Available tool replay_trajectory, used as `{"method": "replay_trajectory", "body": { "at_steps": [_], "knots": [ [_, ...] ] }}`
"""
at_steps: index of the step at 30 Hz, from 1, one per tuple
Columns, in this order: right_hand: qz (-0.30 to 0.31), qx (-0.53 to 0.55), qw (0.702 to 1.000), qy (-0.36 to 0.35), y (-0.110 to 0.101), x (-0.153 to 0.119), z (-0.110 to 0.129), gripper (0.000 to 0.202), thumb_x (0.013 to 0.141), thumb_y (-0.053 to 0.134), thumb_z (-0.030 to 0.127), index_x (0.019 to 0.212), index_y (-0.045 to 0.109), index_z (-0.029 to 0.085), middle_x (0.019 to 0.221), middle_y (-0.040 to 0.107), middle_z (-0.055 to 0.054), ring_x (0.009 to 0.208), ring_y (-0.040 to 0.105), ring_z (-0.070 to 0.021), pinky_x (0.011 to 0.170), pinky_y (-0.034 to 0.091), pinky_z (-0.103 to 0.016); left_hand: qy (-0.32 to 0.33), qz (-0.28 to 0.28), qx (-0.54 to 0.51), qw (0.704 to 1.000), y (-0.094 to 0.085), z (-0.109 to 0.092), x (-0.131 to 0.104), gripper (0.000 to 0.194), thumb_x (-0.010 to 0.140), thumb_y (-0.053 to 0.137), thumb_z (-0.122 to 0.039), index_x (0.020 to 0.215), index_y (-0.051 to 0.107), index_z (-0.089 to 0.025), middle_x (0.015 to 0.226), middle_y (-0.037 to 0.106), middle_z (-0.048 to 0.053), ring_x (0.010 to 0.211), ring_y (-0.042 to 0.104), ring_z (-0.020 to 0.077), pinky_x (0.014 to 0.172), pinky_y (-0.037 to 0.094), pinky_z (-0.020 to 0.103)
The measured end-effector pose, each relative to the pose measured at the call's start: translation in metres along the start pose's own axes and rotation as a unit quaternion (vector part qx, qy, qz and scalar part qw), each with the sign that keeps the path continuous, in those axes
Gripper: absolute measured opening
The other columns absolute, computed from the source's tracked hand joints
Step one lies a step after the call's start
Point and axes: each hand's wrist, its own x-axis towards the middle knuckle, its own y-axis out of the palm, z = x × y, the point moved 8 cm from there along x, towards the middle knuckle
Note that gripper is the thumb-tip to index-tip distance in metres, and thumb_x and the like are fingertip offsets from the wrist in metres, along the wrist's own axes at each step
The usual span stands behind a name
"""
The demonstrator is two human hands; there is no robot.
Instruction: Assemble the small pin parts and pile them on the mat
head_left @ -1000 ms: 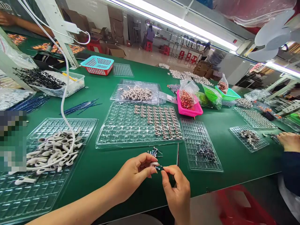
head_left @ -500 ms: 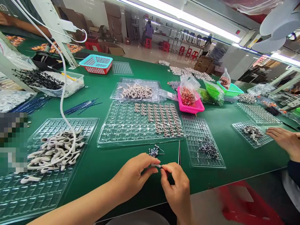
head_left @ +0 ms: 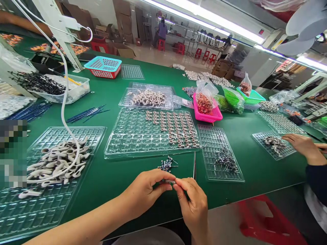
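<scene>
My left hand [head_left: 146, 190] pinches a small white earbud shell [head_left: 170, 181] between thumb and forefinger, above the near edge of the green table. Thumb and fingertips of my right hand [head_left: 192, 200] close on the shell's right end; any small part between them is hidden. Just beyond my left fingers lies a small heap of metal-legged components [head_left: 166, 165]. Tweezers [head_left: 195, 166] lie beyond my right hand. Farther off, a clear tray [head_left: 135, 136] has white earbud shells [head_left: 178, 127] standing in rows over its right part.
At left, a clear tray [head_left: 98, 134] bears a pile of earbud shells [head_left: 57, 163], crossed by a white cable [head_left: 65, 112]. Right of centre, another tray [head_left: 209, 134] holds thin-legged components [head_left: 226, 160]. A pink basket [head_left: 208, 116] stands behind. A co-worker's hand [head_left: 298, 143] reaches over a tray at right.
My hands have come closer together, and the dark tip at the shell's right end is now covered by my right fingers. The co-worker's hand has moved left over its tray.
</scene>
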Motion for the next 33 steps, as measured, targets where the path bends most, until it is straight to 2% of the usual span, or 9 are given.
{"method": "replay_trajectory", "body": {
  "at_steps": [7,15,24,33],
  "knots": [
    [-0.007,0.024,1.0,0.018,-0.003,0.0,-0.001,0.026,0.092,0.062,0.008,0.114,0.065,0.021,0.093,0.073,-0.003,0.083,0.068,-0.0163,0.073,0.055,-0.03,0.022,-0.015,-0.047,0.999,0.001,-0.005,-0.001,0.02,0.09,0.061,-0.02,0.106,0.072,-0.025,0.097,0.078,-0.002,0.089,0.072,0.0147,0.082,0.055,0.024],
    [-0.006,0.048,0.998,0.049,-0.005,0.0,-0.005,0.023,0.092,0.062,0.011,0.111,0.066,0.023,0.092,0.073,-0.002,0.082,0.068,-0.0145,0.073,0.055,-0.027,0.047,-0.033,-0.029,0.998,-0.002,-0.006,-0.003,0.021,0.09,0.061,-0.017,0.107,0.071,-0.024,0.098,0.078,-0.003,0.089,0.072,0.0132,0.081,0.056,0.022],
    [-0.015,0.063,0.997,0.045,-0.007,-0.002,-0.002,0.02,0.09,0.063,0.008,0.105,0.066,0.022,0.087,0.071,-0.002,0.079,0.067,-0.0148,0.07,0.054,-0.027,0.095,-0.048,-0.017,0.994,-0.003,-0.015,-0.004,0.022,0.089,0.062,-0.013,0.106,0.071,-0.025,0.096,0.078,-0.004,0.087,0.074,0.0111,0.08,0.057,0.017],
    [-0.035,0.069,0.997,0.004,-0.009,0.0,0.003,0.031,0.087,0.065,0.003,0.11,0.066,0.023,0.087,0.072,-0.003,0.075,0.066,-0.0154,0.068,0.053,-0.031,0.139,-0.059,0.028,0.988,-0.004,-0.022,-0.008,0.025,0.088,0.064,-0.009,0.108,0.07,-0.024,0.094,0.078,-0.005,0.084,0.074,0.0096,0.077,0.057,0.014]
  ]
}}
